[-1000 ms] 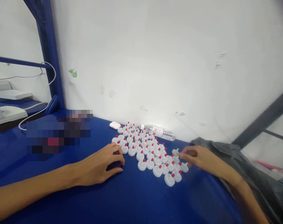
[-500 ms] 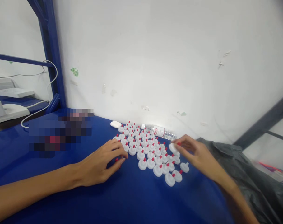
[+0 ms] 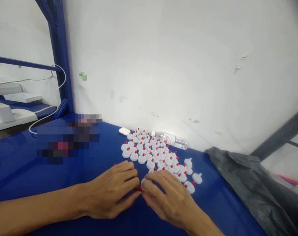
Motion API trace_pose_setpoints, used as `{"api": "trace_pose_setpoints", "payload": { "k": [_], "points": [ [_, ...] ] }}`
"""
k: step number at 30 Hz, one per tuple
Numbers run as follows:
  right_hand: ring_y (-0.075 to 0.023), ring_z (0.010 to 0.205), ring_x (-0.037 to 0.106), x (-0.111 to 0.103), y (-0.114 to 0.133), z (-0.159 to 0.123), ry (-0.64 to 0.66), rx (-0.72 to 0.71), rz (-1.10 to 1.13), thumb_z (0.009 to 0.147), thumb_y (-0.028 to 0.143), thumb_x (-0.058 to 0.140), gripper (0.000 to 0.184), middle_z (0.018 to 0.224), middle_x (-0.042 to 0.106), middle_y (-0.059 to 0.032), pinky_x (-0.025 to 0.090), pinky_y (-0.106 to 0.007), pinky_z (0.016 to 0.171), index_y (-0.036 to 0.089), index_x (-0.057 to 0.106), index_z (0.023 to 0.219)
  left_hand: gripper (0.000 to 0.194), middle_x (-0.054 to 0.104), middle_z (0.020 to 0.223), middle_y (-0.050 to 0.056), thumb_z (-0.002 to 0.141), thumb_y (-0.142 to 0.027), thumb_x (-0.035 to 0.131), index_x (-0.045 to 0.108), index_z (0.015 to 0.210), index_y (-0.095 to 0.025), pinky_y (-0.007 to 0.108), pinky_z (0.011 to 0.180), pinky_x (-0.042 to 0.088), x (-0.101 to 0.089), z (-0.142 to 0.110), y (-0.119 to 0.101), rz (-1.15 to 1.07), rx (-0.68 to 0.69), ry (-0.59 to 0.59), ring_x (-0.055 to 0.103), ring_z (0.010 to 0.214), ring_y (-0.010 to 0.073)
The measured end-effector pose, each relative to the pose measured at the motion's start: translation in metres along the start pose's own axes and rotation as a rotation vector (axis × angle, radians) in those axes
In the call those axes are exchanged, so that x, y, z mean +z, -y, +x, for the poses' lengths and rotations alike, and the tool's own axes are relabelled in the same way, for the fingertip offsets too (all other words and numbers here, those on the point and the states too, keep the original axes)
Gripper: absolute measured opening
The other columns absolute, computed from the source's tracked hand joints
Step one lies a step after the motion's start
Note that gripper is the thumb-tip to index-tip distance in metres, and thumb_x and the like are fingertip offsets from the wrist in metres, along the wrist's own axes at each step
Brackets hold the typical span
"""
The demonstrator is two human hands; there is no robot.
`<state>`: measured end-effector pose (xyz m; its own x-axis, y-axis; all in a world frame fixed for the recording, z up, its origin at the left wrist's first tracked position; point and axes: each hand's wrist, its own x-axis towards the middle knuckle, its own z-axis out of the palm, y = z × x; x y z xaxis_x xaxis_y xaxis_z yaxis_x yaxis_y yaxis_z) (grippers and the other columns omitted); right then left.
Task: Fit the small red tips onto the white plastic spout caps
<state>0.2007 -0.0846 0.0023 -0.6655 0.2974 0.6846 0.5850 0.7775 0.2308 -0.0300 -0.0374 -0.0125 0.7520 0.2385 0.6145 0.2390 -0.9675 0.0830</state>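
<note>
Near the front of the blue table [image 3: 109,141], my two hands meet fingertip to fingertip. My right hand [image 3: 171,193] is closed on a round white plastic cap [image 3: 146,183], which its fingers partly cover. My left hand [image 3: 114,190] pinches a small red tip [image 3: 139,188] at the side of that white cap. I cannot tell whether the tip is seated on it. Just behind them lies a group of like white caps [image 3: 142,159], most with red tips on their spouts. Two caps at the right, one of them this bare-spouted cap [image 3: 197,178], show no red.
A clear plastic bottle [image 3: 173,140] lies along the wall behind the caps, with a small white case [image 3: 124,131] to its left. Dark grey cloth [image 3: 249,183] covers the right edge. A blue metal post [image 3: 63,59] and a white cable [image 3: 47,118] are at left.
My right hand has moved left and nearer with a white cap, from the group's right side to my left hand. My left hand has shifted slightly right and down. The view has turned slightly.
</note>
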Motion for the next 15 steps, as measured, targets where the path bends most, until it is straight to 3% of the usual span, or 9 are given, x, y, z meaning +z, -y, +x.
{"api": "trace_pose_setpoints", "payload": {
  "k": [3, 6, 11, 15],
  "points": [
    [-0.0201, 0.086, 0.075, 0.0018, 0.0, -0.0013, 0.025, 0.028, 0.034, 0.1, 0.03, 0.067, 0.018, 0.101, 0.078, -0.0073, 0.064, -0.033, 0.078, 0.018, 0.063, 0.114, 0.013, 0.063, 0.078, 0.002, 0.096, -0.013, 0.053, 0.054, 0.093, -0.025, 0.038, 0.067, 0.048, -0.0028, 0.0027, -0.0012, -0.039, -0.024, -0.038, 0.055, 0.072, 0.0223],
    [-0.0171, 0.081, 0.077, 0.0036, 0.0013, -0.0012, -0.004, 0.045, 0.08, 0.104, 0.032, 0.061, 0.02, 0.104, 0.079, -0.0057, 0.063, -0.028, 0.07, 0.018, 0.06, 0.119, 0.013, 0.061, 0.077, 0.001, 0.095, -0.013, 0.053, 0.053, 0.092, -0.025, 0.037, 0.067, 0.048, -0.0049, 0.004, -0.0013, -0.06, -0.034, -0.047, 0.054, 0.07, 0.0209],
    [-0.0132, 0.074, 0.077, 0.0042, 0.0035, 0.0015, -0.028, 0.022, 0.118, 0.11, 0.031, 0.048, 0.016, 0.099, 0.081, -0.0029, 0.061, -0.025, 0.063, 0.02, 0.055, 0.121, 0.005, 0.064, 0.084, 0.003, 0.097, -0.025, 0.059, 0.054, 0.098, -0.025, 0.04, 0.069, 0.048, -0.0015, 0.0019, 0.0001, -0.046, -0.034, 0.016, 0.056, 0.076, 0.0231],
    [-0.0122, 0.065, 0.074, 0.0039, 0.0029, 0.0026, 0.027, 0.007, 0.147, 0.11, 0.03, 0.051, 0.012, 0.095, 0.081, -0.0011, 0.057, -0.025, 0.055, 0.021, 0.054, 0.118, 0.016, 0.062, 0.079, 0.003, 0.104, -0.021, 0.047, 0.049, 0.088, -0.025, 0.041, 0.067, 0.045, 0.0014, -0.0002, 0.0025, -0.03, 0.022, 0.072, 0.052, 0.071, 0.0225]
  ]
}}
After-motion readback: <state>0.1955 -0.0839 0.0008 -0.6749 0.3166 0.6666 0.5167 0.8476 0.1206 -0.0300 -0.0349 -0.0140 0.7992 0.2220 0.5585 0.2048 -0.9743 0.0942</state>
